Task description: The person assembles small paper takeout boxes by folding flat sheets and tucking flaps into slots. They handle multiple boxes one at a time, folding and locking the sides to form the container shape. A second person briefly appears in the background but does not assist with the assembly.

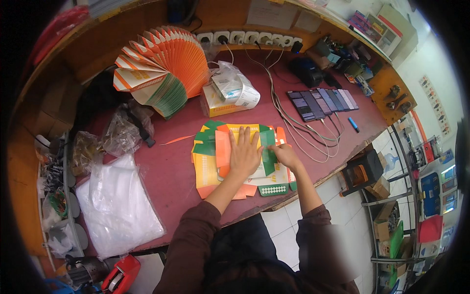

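Unfolded printed cardboard box blanks point(205, 174) in yellow, orange, green and white lie stacked on the table, close in front of me. My left hand point(244, 154) rests flat on the upper piece with its fingers spread. An orange panel point(223, 147) sticks out on that hand's left side. On the other side stands a green panel point(268, 160), where the curled fingers and thumb of my right hand point(286, 156) grip its right edge. Part of the blank beneath my left palm is hidden.
A fanned stack of orange and green cartons point(181, 59) stands at the back left. Clear plastic bags point(120, 201) lie left. Behind are a wrapped box point(235, 90) and white cables point(293, 117); several phones point(320, 103) and a blue marker point(353, 124) lie right.
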Demonstrator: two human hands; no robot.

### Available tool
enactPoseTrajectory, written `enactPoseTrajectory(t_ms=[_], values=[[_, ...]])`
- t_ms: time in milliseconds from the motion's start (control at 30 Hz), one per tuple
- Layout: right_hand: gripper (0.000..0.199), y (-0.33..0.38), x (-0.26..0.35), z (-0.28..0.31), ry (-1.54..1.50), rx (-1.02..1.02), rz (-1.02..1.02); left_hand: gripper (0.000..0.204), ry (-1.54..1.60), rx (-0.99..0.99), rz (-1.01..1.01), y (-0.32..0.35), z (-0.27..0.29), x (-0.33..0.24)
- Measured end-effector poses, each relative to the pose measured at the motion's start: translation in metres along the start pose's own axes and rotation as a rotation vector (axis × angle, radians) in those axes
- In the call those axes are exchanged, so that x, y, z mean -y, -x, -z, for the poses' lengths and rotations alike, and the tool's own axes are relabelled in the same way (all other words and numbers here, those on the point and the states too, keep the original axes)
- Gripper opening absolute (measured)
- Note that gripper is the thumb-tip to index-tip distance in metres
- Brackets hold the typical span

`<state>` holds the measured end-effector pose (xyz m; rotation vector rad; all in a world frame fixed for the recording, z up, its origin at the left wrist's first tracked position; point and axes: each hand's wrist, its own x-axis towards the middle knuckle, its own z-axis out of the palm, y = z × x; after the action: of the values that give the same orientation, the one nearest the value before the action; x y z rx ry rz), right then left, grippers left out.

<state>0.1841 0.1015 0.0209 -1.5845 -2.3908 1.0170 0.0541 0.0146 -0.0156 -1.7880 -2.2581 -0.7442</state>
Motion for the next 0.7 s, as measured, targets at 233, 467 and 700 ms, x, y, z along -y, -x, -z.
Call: enactPoseTrajectory(t_ms=[233, 467, 700], values=[[0.049, 0.001, 0.004, -0.061, 0.374, -0.639, 0.073, 0.046, 0.047, -0.041, 0.063, 0.000, -0.005, 0.002], [0.030, 0.020, -0.008, -0.048, -0.159, -0.619, 0.280, 0.054, 0.353, -0.510, -0.020, 0.026, 0.016, 0.002], [0.036, 0.086, -0.045, -0.030, -0.256, -0.204, 0.742, 0.052, 0.932, -0.044, 0.322, 0.105, 0.063, 0.063]])
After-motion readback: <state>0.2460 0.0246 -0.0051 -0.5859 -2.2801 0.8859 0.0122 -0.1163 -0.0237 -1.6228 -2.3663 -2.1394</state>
